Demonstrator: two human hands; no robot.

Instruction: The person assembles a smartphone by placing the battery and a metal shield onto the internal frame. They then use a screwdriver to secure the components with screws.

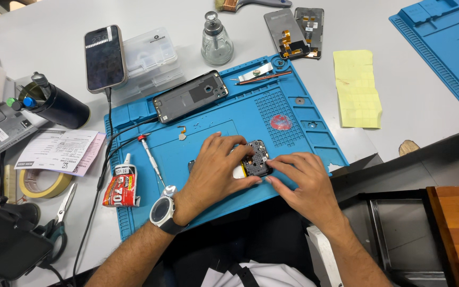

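Observation:
An opened phone body [256, 158] with its circuit board showing lies on the blue repair mat [293, 114], mostly covered by my hands. My left hand [216, 167] rests over its left part, fingers pressing on the top edge. My right hand [301, 178] touches its right side with the fingertips. A grey watch sits on my left wrist. A red-handled screwdriver [151, 159] lies on the mat just left of my left hand. A dark phone back cover [189, 96] lies at the mat's far edge.
A glue tube [120, 186], tape roll [41, 183], scissors [59, 220] and black cup of tools [59, 106] sit at left. A charging phone [104, 57], clear box, glass bottle [217, 40], two screen parts [295, 32], yellow paper [357, 87] and a second mat [442, 48] lie farther off.

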